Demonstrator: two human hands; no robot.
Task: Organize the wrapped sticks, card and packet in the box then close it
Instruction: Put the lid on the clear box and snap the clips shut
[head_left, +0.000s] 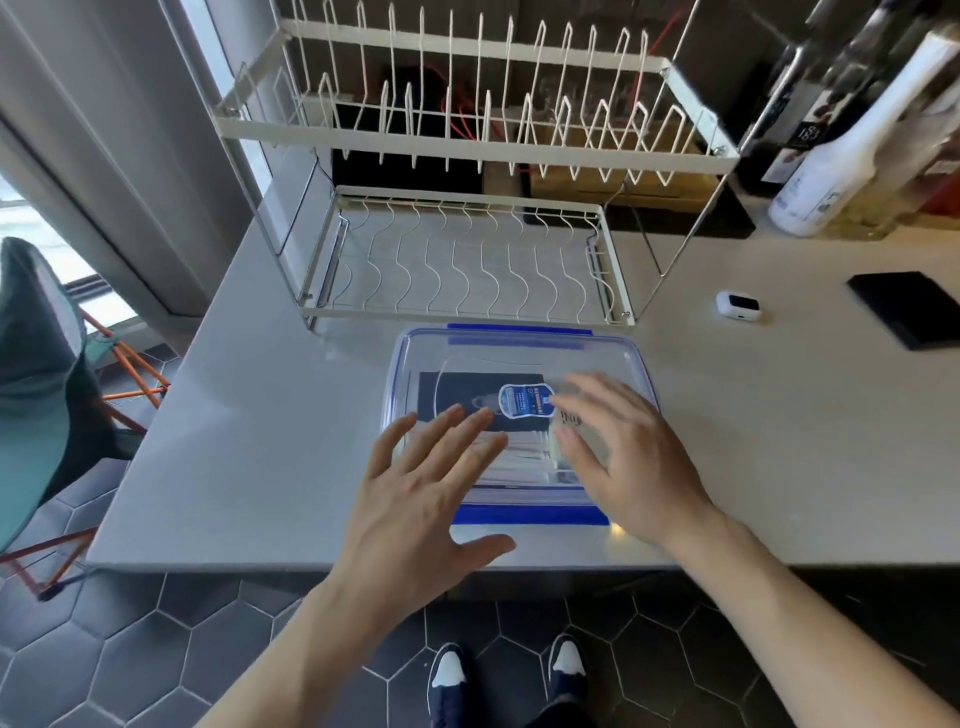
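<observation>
Head view: one clear plastic box (519, 415) with a transparent lid (524, 358) laid on top sits on the grey counter (260, 441), close to its near edge and just in front of a white two-tier wire dish rack (467, 208). Two blue latches show, one on the far side (519, 328) and one on the near side (530, 515); I cannot tell whether either is fastened. Through the lid, one dark card (452, 395) lies flat toward the left, and a row of pale wrapped sticks (524, 452) lies nearer the front; their number cannot be counted. A blue label (524, 401) shows at the lid's centre.

Both hands are spread flat with fingers apart, gripping nothing. The left hand (421, 499) covers the lid's near-left part; the right hand (623, 457) covers its near-right part.

Toward the right edge of the counter lie one small white case (737, 306) and one black flat rectangle (909, 306). Several bottles (852, 140) stand at the far right corner.
</observation>
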